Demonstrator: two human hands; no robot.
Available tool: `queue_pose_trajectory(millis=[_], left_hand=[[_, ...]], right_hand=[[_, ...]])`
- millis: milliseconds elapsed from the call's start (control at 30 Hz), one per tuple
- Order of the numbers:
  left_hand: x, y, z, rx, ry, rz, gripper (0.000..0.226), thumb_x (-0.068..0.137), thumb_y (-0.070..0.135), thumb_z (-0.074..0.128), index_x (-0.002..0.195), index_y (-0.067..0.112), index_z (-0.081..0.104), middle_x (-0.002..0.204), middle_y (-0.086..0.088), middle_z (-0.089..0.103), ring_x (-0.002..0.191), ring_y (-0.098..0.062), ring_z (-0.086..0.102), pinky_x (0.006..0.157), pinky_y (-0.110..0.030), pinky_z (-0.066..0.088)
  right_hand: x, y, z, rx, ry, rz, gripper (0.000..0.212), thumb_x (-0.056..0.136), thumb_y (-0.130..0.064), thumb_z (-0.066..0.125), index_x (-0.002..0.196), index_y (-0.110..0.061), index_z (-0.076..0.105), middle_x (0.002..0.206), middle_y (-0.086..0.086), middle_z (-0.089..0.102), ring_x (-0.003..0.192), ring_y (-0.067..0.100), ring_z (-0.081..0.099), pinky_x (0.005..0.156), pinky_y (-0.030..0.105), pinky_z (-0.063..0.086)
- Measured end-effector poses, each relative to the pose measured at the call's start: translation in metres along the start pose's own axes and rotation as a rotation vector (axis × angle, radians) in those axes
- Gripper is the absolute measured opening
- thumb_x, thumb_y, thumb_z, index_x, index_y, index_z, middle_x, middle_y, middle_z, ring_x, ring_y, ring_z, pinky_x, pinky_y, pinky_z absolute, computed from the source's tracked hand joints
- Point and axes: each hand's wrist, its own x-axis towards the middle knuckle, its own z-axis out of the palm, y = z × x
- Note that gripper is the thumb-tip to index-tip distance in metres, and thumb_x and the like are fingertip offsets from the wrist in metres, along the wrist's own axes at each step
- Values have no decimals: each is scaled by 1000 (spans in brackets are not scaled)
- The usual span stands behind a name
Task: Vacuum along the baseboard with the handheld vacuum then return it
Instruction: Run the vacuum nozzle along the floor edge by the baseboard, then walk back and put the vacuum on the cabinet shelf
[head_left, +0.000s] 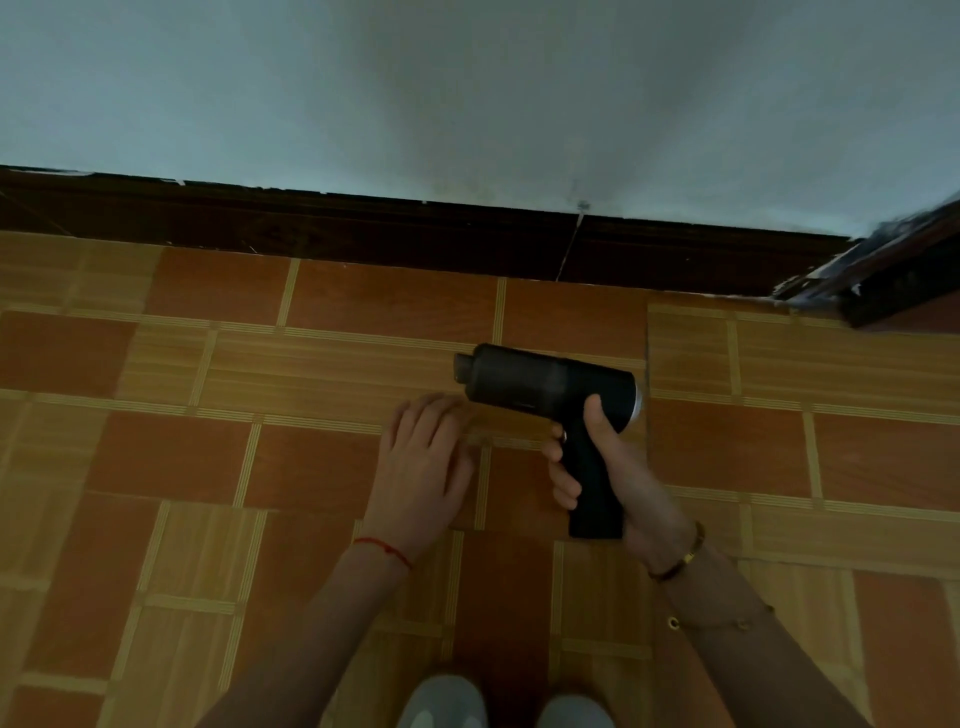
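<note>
The black handheld vacuum (540, 387) hangs over the tiled floor, its body level and its short nozzle pointing left. My right hand (613, 467) grips its handle, thumb up on the back and fingers wrapped round the front. My left hand (423, 462) hovers just left of the vacuum, fingers relaxed and spread, holding nothing and just short of the nozzle. The dark brown baseboard (363, 228) runs across the view along the foot of the pale wall, some way beyond the vacuum.
Orange and tan patterned floor tiles (208, 441) fill the lower view. A dark wooden frame or furniture edge (893, 270) juts in at the right, at the baseboard's end. My two shoes (498, 701) show at the bottom edge.
</note>
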Motion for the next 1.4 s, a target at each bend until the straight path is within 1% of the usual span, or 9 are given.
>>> queue_pose_trajectory(millis=[167, 267, 367, 567, 733, 967, 1067, 1200, 1400], left_hand=[[5, 13, -37, 13, -1, -29, 37, 92, 22, 46, 128, 13, 50, 132, -8, 56, 131, -23, 41, 117, -46, 23], [4, 36, -84, 24, -60, -75, 37, 95, 24, 43, 129, 17, 54, 134, -3, 55, 133, -22, 43, 119, -49, 25], [-2, 65, -146, 25, -64, -113, 38, 96, 27, 37, 128, 18, 57, 135, -2, 56, 134, -22, 43, 118, -50, 28], [-12, 142, -305, 9, 12, -136, 36, 97, 24, 39, 125, 15, 60, 130, -5, 59, 129, -24, 49, 114, -53, 32], [-26, 219, -465, -6, 66, -137, 34, 97, 23, 40, 122, 14, 62, 129, -4, 60, 126, -25, 51, 112, -53, 34], [-62, 320, -651, -7, 120, -98, 30, 95, 18, 47, 120, 14, 63, 125, -2, 61, 123, -23, 52, 116, -43, 30], [-78, 348, -697, -25, 116, -108, 31, 95, 19, 45, 120, 15, 63, 125, -1, 61, 122, -23, 53, 112, -41, 34], [-102, 380, -748, -64, 139, -149, 34, 96, 21, 42, 121, 14, 64, 123, -1, 62, 116, -21, 56, 102, -40, 45], [-134, 411, -790, -105, 259, -270, 37, 96, 25, 39, 120, 11, 64, 116, -6, 66, 107, -22, 61, 93, -38, 50]], right_hand=[[-18, -24, 28, -16, 24, 2, 51, 77, -55, 66, 91, -8, 53, 81, 7, 62, 46, 11, 48, 44, 23, 45], [-48, -60, 63, -41, 51, 26, 41, 85, -49, 53, 95, -8, 52, 81, 6, 63, 46, 11, 47, 44, 23, 44], [-86, -105, 106, -63, 45, 41, 41, 88, -48, 51, 100, -9, 54, 79, 6, 63, 47, 12, 48, 46, 23, 44], [-188, -202, 208, -99, 20, 80, 44, 85, -53, 53, 91, -10, 52, 73, 5, 54, 45, 13, 47, 45, 24, 44], [-295, -294, 321, -74, 21, 89, 39, 86, -47, 51, 86, -8, 53, 71, 8, 51, 43, 14, 46, 42, 25, 43], [-429, -396, 452, -246, 99, 22, 46, 82, -48, 58, 90, -3, 58, 69, 9, 59, 50, 21, 54, 48, 29, 49], [-467, -419, 485, -356, 153, -23, 54, 76, -53, 62, 87, 0, 62, 68, 13, 62, 53, 24, 58, 52, 33, 51], [-514, -430, 514, -340, 184, -47, 51, 77, -49, 65, 86, 1, 65, 69, 15, 63, 54, 26, 59, 56, 35, 52], [-559, -423, 526, -357, 122, -21, 52, 73, -47, 66, 93, 1, 64, 73, 14, 63, 60, 26, 58, 63, 39, 51]])
